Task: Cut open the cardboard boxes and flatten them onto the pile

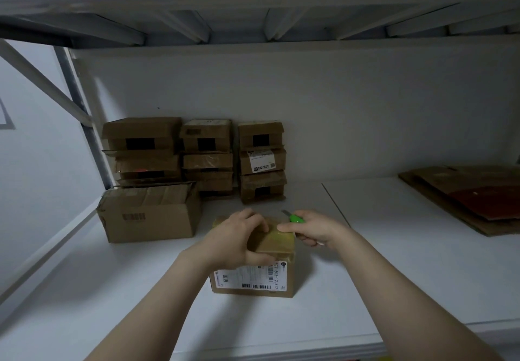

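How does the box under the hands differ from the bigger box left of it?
The held box is smaller than the big box. Held box carries a white shipping label; big box shows only a printed barcode. The left hand grips the held box; big box sits untouched. Both: brown cardboard, not flattened.

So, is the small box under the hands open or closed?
Closed: the labelled box shows a flat, taped top under the left hand; the right hand holds the green knife beside it.
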